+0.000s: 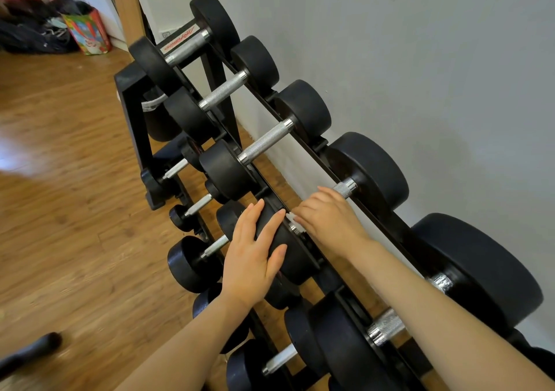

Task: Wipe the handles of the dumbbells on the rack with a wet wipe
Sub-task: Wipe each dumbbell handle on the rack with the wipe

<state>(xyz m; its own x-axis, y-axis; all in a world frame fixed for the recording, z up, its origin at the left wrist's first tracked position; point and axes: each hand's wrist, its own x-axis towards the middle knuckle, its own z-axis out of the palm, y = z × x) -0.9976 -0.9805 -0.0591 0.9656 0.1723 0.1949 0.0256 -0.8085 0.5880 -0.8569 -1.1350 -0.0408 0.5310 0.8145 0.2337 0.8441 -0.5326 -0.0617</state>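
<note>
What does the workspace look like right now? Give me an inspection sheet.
Surface: black rack against the wall, with upper and lower tiers.
Job's things: dumbbells on both tiers; fourth dumbbell on the upper tier is being worked on; a bit of white wipe shows at the right fingertips.
Clutter: white box behind the rack's far end; gift bag and dark bags on the floor.
Grips: left hand rests flat on that dumbbell's near head; right hand is curled round its handle.
Cables: nothing seen.
Surroundings: wood floor, grey wall; a dark object at the lower left, too blurred to name.
</note>
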